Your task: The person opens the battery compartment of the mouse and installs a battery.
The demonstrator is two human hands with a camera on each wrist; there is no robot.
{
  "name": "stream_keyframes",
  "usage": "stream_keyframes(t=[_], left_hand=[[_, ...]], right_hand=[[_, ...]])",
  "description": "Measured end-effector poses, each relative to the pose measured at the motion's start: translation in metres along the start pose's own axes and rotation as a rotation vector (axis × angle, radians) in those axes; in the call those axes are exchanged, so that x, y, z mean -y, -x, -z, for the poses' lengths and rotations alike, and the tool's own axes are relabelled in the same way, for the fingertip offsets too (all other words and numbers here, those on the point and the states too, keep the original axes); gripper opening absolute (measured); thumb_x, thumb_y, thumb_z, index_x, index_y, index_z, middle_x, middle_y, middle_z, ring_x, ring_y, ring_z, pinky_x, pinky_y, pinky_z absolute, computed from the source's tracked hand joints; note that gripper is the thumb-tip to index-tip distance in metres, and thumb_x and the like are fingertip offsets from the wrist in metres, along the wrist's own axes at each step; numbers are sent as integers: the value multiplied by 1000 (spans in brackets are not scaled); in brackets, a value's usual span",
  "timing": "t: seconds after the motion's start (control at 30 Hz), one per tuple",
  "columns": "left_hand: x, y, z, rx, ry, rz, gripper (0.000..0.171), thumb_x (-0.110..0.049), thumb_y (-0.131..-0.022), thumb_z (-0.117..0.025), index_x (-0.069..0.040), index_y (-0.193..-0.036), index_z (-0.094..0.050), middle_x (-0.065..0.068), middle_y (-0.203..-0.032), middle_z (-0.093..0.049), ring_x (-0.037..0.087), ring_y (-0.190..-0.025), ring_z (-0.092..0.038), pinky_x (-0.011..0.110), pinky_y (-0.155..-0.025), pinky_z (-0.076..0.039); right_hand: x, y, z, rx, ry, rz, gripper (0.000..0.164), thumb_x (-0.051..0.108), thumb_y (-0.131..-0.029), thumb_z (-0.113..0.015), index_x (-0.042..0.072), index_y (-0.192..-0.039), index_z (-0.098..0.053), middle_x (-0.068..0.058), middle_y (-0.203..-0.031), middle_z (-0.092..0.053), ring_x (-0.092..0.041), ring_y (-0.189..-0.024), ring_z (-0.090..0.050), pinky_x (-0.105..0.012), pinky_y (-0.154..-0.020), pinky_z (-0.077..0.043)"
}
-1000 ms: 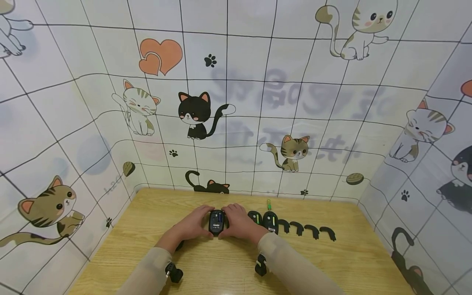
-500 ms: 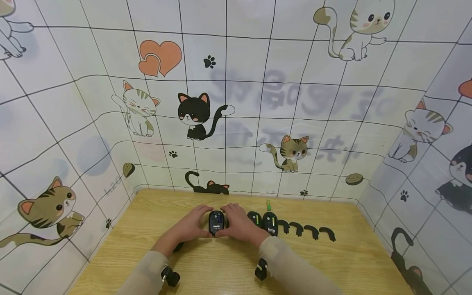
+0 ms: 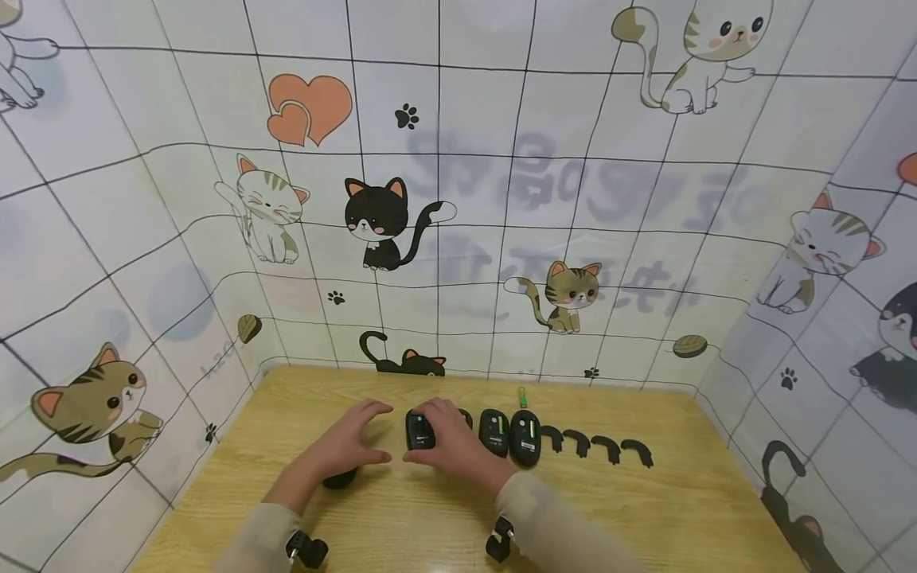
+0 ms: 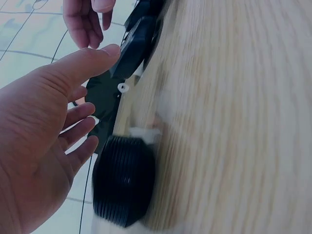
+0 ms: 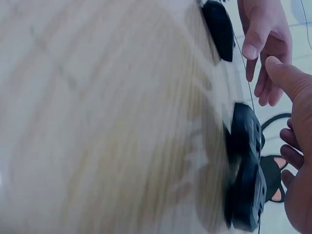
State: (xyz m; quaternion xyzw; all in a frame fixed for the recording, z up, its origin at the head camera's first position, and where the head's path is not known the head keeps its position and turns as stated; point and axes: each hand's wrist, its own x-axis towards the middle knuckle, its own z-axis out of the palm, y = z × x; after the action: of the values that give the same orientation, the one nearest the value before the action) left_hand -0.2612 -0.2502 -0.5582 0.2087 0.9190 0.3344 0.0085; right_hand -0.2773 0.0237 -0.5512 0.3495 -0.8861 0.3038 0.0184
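My left hand (image 3: pixel 351 438) is held with thumb and fingers spread apart, nothing between them. A black computer mouse (image 3: pixel 417 431) lies belly up just right of it. My right hand (image 3: pixel 454 442) overlaps this mouse in the head view, thumb and fingers apart; in the right wrist view the right hand (image 5: pixel 300 112) grips nothing. Another mouse (image 3: pixel 466 417) is mostly hidden behind the right hand. Two more upturned mice, an inner one (image 3: pixel 493 434) and an outer one (image 3: pixel 526 439), show batteries in their open compartments. A black ribbed object (image 4: pixel 124 180) sits beside my left hand, partly hidden in the head view.
A green battery (image 3: pixel 523 398) lies behind the outer mouse. Several curved black covers (image 3: pixel 576 444) form a row to the right. The wooden table (image 3: pixel 645 517) meets a cat-print cloth wall (image 3: pixel 473 302) at the back and sides.
My left hand has let go of the mouse and moved left and toward me. The right hand has shifted left, over the mouse, uncovering more of the mice beside it.
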Motion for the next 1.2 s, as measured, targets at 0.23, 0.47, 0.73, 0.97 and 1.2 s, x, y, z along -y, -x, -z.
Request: stream_keyframes(t=[0.23, 0.47, 0.73, 0.97, 1.2], left_hand=[[11, 23, 10, -20, 6, 24, 77, -30, -90, -96, -6, -154, -60, 13, -158, -54, 43, -148, -50, 67, -117, -45], [20, 42, 23, -37, 34, 48, 82, -31, -88, -97, -5, -155, -57, 15, -158, -53, 45, -149, -49, 68, -116, -45], [27, 59, 35, 40, 147, 117, 97, -28, -85, -100, -1, -162, -47, 21, -160, -48, 47, -142, -53, 62, -109, -52], [23, 71, 40, 74, 157, 148, 110, -24, -77, -103, 2, -165, -41, 28, -162, -48, 54, -146, -48, 71, -117, -42], [31, 74, 39, 101, 150, 150, 112, -23, -76, -103, 2, -165, -40, 29, -164, -46, 56, -153, -40, 71, -122, -36]], right_hand=[[22, 0, -12, 15, -9, 54, 71, 48, -97, -87, 11, -151, -59, -2, -150, -54, -23, -143, -50, -46, -117, -51], [37, -5, -28, 52, -74, 59, 77, 51, -98, -84, 10, -156, -55, -1, -152, -53, -20, -142, -50, -41, -114, -52], [52, -11, -49, 99, -82, 59, 82, 53, -96, -86, 11, -158, -53, 0, -149, -53, -14, -137, -52, -35, -114, -52], [56, -19, -71, 129, -142, -45, 93, 58, -92, -88, 10, -162, -49, 0, -150, -53, -10, -135, -52, -32, -115, -51], [59, -27, -85, 119, -147, -122, 96, 58, -90, -90, 11, -163, -49, 0, -154, -55, -15, -144, -51, -34, -120, -48]])
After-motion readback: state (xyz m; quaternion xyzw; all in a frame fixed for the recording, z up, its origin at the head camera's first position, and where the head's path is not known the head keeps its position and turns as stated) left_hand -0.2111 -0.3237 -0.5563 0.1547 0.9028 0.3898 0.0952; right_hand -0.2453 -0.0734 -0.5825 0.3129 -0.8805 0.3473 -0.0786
